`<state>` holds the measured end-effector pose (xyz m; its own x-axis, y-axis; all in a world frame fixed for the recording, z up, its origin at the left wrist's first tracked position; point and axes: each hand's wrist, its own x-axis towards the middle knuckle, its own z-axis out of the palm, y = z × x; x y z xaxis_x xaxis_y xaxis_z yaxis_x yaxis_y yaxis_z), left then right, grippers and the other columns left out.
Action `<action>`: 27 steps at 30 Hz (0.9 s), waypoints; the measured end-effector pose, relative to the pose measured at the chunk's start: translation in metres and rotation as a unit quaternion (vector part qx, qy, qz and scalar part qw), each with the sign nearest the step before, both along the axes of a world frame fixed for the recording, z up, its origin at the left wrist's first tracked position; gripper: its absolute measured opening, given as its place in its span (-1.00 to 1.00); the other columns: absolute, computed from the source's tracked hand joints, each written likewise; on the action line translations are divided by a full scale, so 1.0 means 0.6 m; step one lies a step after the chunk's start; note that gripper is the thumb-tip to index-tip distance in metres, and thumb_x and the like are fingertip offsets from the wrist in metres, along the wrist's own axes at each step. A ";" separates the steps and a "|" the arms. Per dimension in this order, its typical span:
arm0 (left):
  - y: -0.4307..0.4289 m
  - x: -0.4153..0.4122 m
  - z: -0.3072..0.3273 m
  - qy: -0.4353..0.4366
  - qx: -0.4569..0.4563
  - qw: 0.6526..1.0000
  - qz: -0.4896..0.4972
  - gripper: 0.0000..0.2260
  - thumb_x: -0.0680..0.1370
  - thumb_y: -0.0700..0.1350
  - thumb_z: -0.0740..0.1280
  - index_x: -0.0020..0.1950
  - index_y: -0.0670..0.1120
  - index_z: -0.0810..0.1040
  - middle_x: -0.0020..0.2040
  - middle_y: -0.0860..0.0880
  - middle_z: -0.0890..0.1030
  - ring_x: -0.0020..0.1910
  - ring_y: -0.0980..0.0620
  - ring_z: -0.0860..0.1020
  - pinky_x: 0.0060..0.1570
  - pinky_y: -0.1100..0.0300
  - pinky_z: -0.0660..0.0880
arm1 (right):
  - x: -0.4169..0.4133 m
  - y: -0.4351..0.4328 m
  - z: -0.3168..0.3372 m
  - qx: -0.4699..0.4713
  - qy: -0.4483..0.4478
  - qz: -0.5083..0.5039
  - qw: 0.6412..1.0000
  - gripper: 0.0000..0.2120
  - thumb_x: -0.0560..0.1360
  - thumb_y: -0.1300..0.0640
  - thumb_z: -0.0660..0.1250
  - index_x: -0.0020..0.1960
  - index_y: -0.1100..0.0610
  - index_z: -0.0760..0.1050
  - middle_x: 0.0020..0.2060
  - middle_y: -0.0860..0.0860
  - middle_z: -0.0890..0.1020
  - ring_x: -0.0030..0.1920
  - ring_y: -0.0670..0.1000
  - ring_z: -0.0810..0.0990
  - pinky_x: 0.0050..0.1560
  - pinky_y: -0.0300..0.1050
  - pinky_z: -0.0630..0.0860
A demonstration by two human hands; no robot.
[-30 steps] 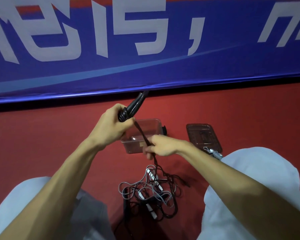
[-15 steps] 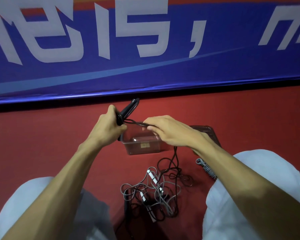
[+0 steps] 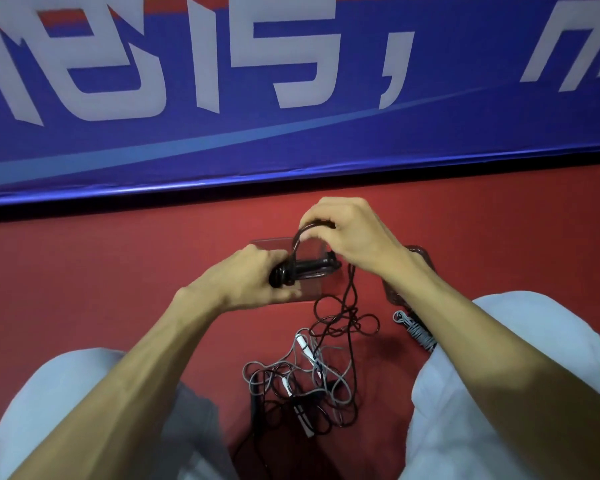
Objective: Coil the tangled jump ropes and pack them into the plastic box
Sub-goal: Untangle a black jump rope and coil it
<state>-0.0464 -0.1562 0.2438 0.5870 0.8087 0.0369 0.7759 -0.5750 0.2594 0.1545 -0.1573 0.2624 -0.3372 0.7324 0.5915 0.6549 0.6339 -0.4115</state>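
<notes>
My left hand (image 3: 253,278) grips the black jump rope handle (image 3: 309,266), which lies level and points right, over the clear plastic box (image 3: 312,289). My right hand (image 3: 347,233) pinches a loop of the black rope (image 3: 297,237) just above the handle. From there the black rope hangs down to a tangle of black and grey ropes (image 3: 305,379) with white handles on the red floor between my knees.
The box's lid (image 3: 392,292) lies on the floor right of the box, mostly hidden by my right forearm. A coiled grey rope (image 3: 416,330) lies beside my right knee. A blue banner wall (image 3: 291,116) stands just beyond the box.
My left hand has lowered and turned the handle from pointing up to lying level. My right hand has carried the rope up and over the handle, forming a loop.
</notes>
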 end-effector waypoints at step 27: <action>-0.015 0.011 0.039 -0.495 -0.170 0.847 0.091 -0.90 0.59 -0.11 0.34 -0.09 -0.11 0.51 -0.41 -0.10 0.44 -0.63 0.11 0.30 -0.58 0.37 0.20 | -0.020 -0.001 -0.056 -0.464 0.038 0.090 0.880 -0.82 0.64 0.13 0.21 -0.14 0.13 0.42 -0.39 0.05 0.58 -0.35 0.02 0.61 -0.19 0.05 0.56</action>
